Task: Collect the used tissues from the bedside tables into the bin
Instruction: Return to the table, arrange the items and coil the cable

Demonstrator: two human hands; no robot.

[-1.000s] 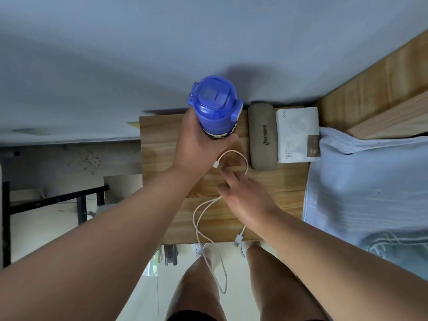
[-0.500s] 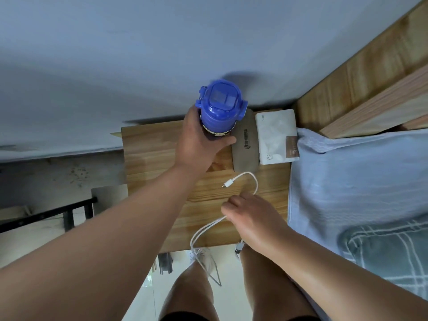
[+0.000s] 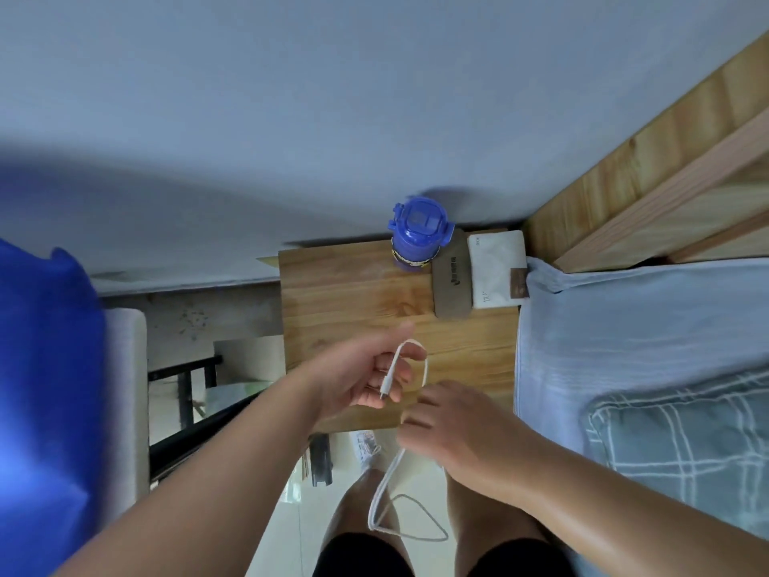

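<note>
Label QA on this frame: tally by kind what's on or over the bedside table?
blue bottle: 1
grey-brown case: 1
white tissue pack: 1
white cable: 1
Total: 4

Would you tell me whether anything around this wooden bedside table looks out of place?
The white charging cable, held by the left hand and right hand, trails off the wooden bedside table, hanging in a loop.
</note>
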